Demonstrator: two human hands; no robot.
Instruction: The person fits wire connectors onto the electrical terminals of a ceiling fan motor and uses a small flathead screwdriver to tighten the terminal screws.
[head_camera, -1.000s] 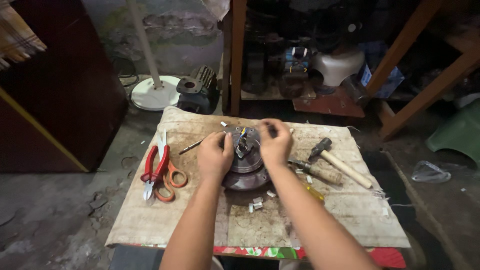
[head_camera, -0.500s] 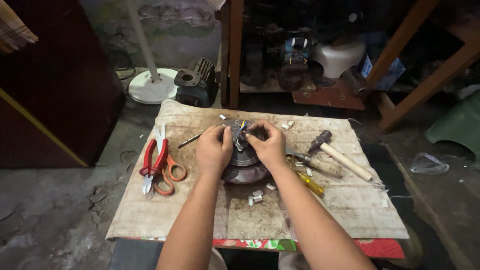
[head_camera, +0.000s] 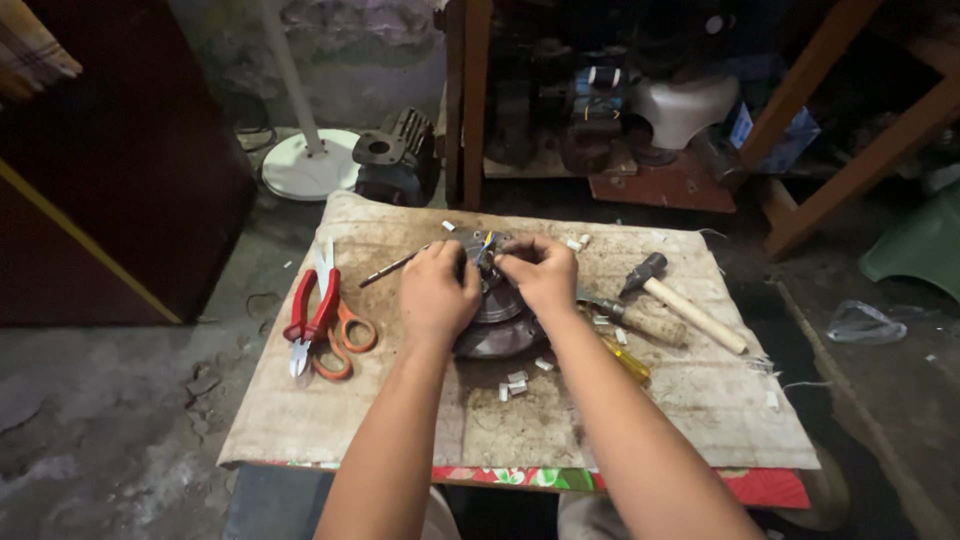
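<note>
A: Hands first. What are they on?

B: Left hand (head_camera: 438, 292) and right hand (head_camera: 541, 272) are both curled over the top of a round metal motor body (head_camera: 497, 325) in the middle of the surface (head_camera: 400, 420). The fingertips pinch at the coloured wires (head_camera: 487, 244) on its top; how firmly, I can't tell.

A: How far along does it look?

B: Partly, I'd judge. Small cut bits (head_camera: 515, 383) lie in front of the motor, and the wires remain loose.

A: Room to move?

B: Tight on the sides. Red pliers (head_camera: 305, 318) and orange scissors (head_camera: 340, 335) lie near the left edge, a hammer (head_camera: 683, 300) and a yellow-handled screwdriver (head_camera: 625, 358) to the right. The front strip toward the near edge is the most open. A fan base (head_camera: 308, 165) stands on the floor beyond the far edge.
</note>
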